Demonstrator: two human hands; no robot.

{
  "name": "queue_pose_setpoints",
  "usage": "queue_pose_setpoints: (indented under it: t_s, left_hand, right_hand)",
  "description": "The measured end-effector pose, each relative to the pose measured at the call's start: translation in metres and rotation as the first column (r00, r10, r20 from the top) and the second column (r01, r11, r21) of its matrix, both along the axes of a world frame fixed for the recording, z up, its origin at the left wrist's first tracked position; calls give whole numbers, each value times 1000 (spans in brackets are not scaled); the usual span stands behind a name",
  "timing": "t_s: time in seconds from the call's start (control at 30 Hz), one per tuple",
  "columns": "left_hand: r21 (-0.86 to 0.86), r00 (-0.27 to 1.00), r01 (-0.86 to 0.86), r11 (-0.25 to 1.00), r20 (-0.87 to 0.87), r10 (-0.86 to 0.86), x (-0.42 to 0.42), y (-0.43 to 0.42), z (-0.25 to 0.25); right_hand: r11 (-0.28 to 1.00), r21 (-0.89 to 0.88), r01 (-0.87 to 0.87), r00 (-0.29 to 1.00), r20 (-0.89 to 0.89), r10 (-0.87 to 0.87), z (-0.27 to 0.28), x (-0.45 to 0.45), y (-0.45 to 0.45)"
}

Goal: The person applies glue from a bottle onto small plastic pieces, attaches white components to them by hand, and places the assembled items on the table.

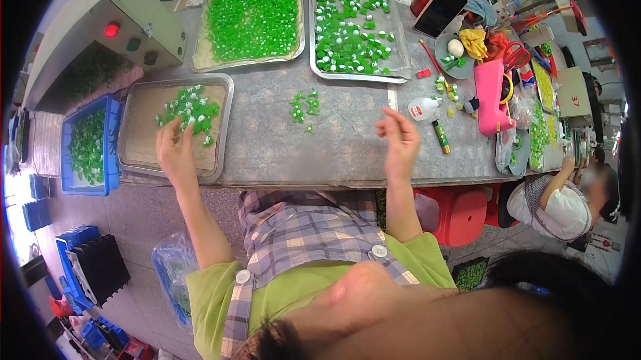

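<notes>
My left hand (177, 153) reaches over a metal tray (140, 139) lined with brown sheet. Its thumb and fingertips are a little apart, at the near edge of a cluster of small green pieces with white tops (193, 109). Over the grey table, my right hand (400, 141) is raised with its fingers bent toward the thumb. Anything between those fingertips is too small to make out. Between my hands a few loose green pieces (306, 103) lie on the tabletop.
Behind are a tray heaped with green pieces (304, 33) and a tray of spaced white-topped pieces (406, 66). A machine with a red light (137, 9) and a blue bin (113, 153) stand left. Right are a white bottle (422, 109), glue stick (441, 137), pink tape dispenser (491, 96) and seated person (554, 203).
</notes>
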State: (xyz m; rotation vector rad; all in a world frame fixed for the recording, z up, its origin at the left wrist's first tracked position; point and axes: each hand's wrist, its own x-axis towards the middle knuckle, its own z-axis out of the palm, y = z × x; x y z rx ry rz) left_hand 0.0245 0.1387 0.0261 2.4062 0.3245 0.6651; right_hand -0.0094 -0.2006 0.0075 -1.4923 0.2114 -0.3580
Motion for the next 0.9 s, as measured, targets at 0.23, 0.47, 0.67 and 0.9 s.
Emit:
queue_pose_setpoints:
  t_s: [0.23, 0.47, 0.67, 0.9]
  left_hand:
    - [-188, 844, 514, 837, -65, -533, 14, -72, -7]
    - [3, 750, 639, 769, -221, -623, 26, -118, -19]
    - [-43, 737, 633, 773, -271, -619, 27, -118, -18]
    - [-394, 755, 573, 719, -89, -650, 17, -113, -12]
  right_hand:
    - [746, -316, 586, 804, 346, -484, -14, 6, -59]
    - [831, -391, 395, 917, 112, -383, -18, 17, -68]
    - [779, -593, 202, 948, -82, -309, -31, 20, -77]
    - [968, -185, 167, 986, 53, -160, -5, 7, -28]
